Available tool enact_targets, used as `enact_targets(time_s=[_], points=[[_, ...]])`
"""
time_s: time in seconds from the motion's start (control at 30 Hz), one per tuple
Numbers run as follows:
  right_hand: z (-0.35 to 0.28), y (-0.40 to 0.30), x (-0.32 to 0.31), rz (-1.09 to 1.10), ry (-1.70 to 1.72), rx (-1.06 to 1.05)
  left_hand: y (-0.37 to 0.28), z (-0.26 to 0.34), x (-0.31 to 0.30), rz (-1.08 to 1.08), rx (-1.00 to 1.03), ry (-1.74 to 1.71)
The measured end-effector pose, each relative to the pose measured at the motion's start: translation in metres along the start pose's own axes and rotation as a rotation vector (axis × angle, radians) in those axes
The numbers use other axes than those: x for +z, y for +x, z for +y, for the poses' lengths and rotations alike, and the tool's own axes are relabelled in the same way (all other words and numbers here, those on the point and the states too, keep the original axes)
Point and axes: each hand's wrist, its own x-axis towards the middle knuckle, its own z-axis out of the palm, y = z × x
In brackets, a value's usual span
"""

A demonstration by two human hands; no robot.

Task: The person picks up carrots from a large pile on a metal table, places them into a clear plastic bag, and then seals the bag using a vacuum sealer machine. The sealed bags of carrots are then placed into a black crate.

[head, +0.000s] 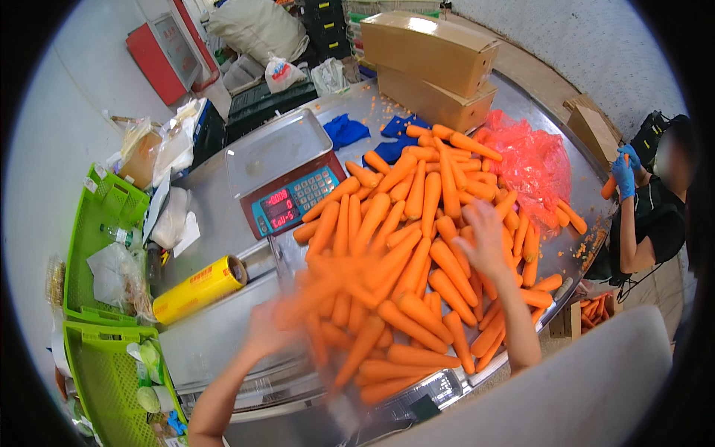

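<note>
A large heap of orange carrots (416, 268) covers the middle of the metal worktable (215, 190). My left hand (267, 329) is at the heap's near left side, blurred by motion. It holds at least one carrot (299, 307), equally blurred; the fingers are hard to make out. Below it, a hazy strip looks like clear plastic, but the blur hides its shape. Over the right part of the pile, my right hand (483, 237) has its fingers apart, touching or just above the carrots, with nothing seen in it.
A digital scale (293, 195) with a steel pan stands behind the heap. Left are a yellow film roll (198, 288) and green crates (106, 246). Cardboard boxes (427, 50), blue cloths (346, 131) and a red plastic bag (528, 162) lie beyond. A blue-gloved person (648, 234) at right holds a carrot.
</note>
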Motion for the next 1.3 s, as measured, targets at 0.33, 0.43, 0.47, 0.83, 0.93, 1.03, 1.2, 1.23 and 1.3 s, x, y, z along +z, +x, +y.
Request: enact_targets(time_s=[0.33,0.43,0.47,0.83,0.93,1.03,1.2,1.23,1.3], points=[[0.043,0.003,-0.032,-0.236,-0.099,-0.018,-0.088,-0.077,-0.063,0.09,-0.247,-0.347],[-0.025,0.001,-0.078,-0.037,0.573,0.253,-0.133,-0.135,-0.096,0.126,-0.073,-0.132],[-0.065,0.004,-0.08,0.041,0.845,0.297,-0.147,-0.155,-0.099,0.174,-0.004,-0.054],[-0.482,-0.014,0.117,-0.409,1.625,0.333,-0.247,-0.246,-0.097,0.41,-0.062,0.281],[-0.504,-0.036,0.152,-0.607,1.414,0.008,-0.275,-0.279,-0.11,0.44,-0.134,-0.067],[-0.504,-0.033,0.138,-0.666,0.964,-0.385,-0.292,-0.301,-0.123,0.426,-0.11,-0.258],[-0.456,-0.035,0.092,-0.977,0.803,-0.45,-0.337,-0.336,-0.146,0.202,-0.109,-0.509],[-0.441,-0.037,0.082,-1.03,0.685,-0.533,-0.341,-0.345,-0.157,0.119,-0.039,-0.424],[-0.471,-0.046,0.067,-0.877,0.577,-0.714,-0.357,-0.347,-0.169,-0.05,0.262,0.154]])
